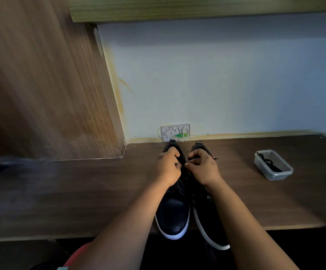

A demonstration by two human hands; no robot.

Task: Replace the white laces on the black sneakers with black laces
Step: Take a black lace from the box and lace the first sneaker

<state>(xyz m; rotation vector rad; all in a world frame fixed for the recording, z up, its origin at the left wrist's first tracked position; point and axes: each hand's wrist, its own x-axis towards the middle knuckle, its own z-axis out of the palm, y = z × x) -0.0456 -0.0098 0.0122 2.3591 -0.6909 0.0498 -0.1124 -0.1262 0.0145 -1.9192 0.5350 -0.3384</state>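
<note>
Two black sneakers point(174, 215), two hands point(168, 168) pinching one black lace point(182, 162)

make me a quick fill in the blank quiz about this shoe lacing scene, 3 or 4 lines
1. The two black sneakers have soles coloured ____.
2. The clear plastic container holds a ____ lace.
3. The container sits on the desk to the ____ of the sneakers.
4. The left hand and right hand both work near the sneakers' ____ end.

Missing words: white; black; right; heel

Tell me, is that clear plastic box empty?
No. The lidless clear rectangular plastic box on the brown wooden desk holds a black lace.
</note>
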